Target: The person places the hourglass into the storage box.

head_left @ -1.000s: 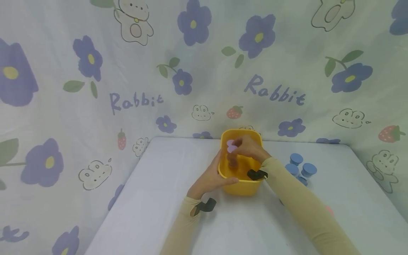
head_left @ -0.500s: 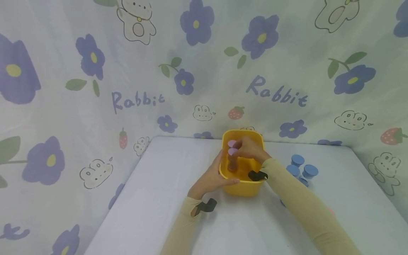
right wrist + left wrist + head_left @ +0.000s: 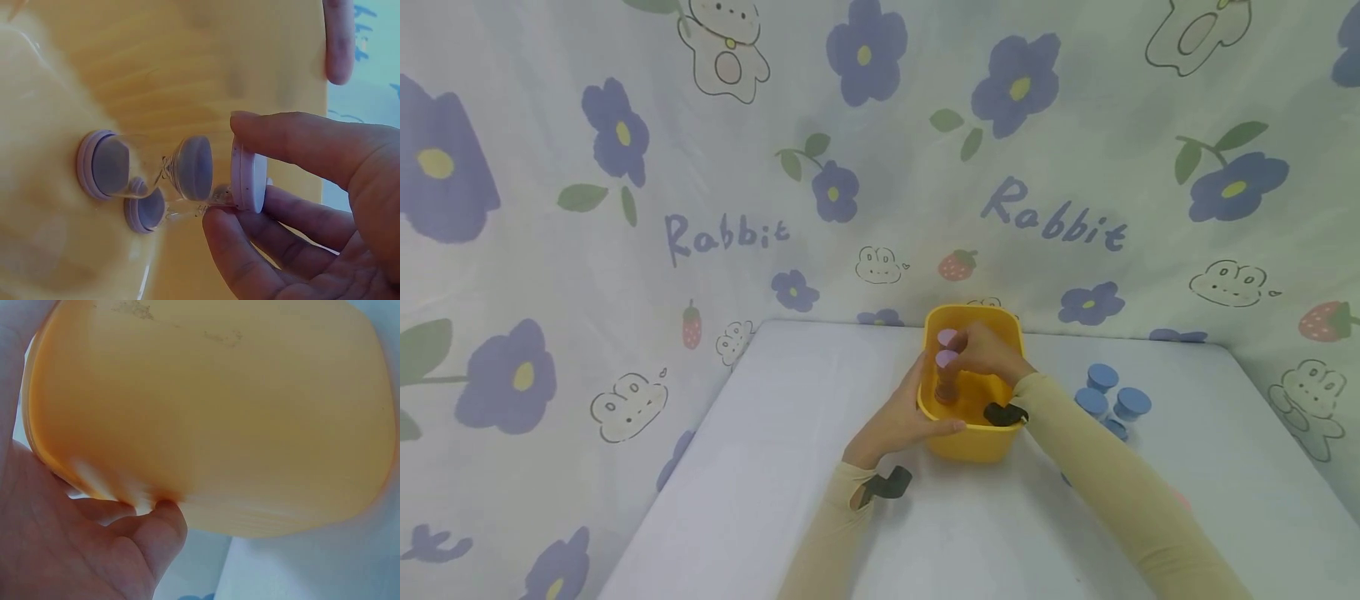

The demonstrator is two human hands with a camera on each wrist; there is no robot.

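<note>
The right hand [image 3: 988, 348] reaches into the yellow bin [image 3: 973, 447], its grip pinching the lilac cap of the nearer hourglass [image 3: 195, 167] between thumb and fingers. That hourglass stands roughly upright in the left part of the bin, its lower end close to the floor; whether it touches there I cannot tell. Grey-violet sand shows in both of its bulbs. The farther hourglass [image 3: 947, 336], also lilac-capped, stands just beyond it inside the bin.

The left hand [image 3: 893, 425] grips the bin at its left near corner, thumb over the near rim and fingers bent against the outer wall.

To the right of the bin, a cluster of blue-capped pieces [image 3: 1132, 402] stands on the white surface [image 3: 760, 467]. Nearer, a pink item [image 3: 1182, 500] is mostly hidden by the beige right sleeve [image 3: 1120, 492]. A flower-printed cloth [image 3: 895, 142] with "Rabbit" lettering hangs at the far side.
</note>
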